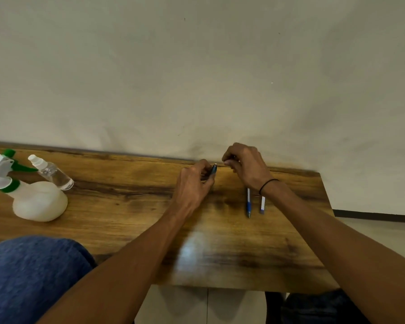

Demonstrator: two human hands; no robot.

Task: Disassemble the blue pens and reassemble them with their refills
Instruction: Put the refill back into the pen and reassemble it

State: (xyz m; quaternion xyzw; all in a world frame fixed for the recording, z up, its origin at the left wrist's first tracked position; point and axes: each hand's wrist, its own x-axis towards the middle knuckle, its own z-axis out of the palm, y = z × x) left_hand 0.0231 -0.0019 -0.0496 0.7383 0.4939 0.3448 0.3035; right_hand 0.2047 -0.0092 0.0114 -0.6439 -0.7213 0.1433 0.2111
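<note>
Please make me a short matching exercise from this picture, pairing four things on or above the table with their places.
Things:
1. spray bottle
2. clear bottle
3. pen part
4. pen

Places:
A. flat on the table under the right wrist
B. lying tilted behind the spray bottle
C. pinched in the left hand
D. at the table's left end, with a green trigger

Pairs: 1-D, 2-B, 3-C, 4-A
</note>
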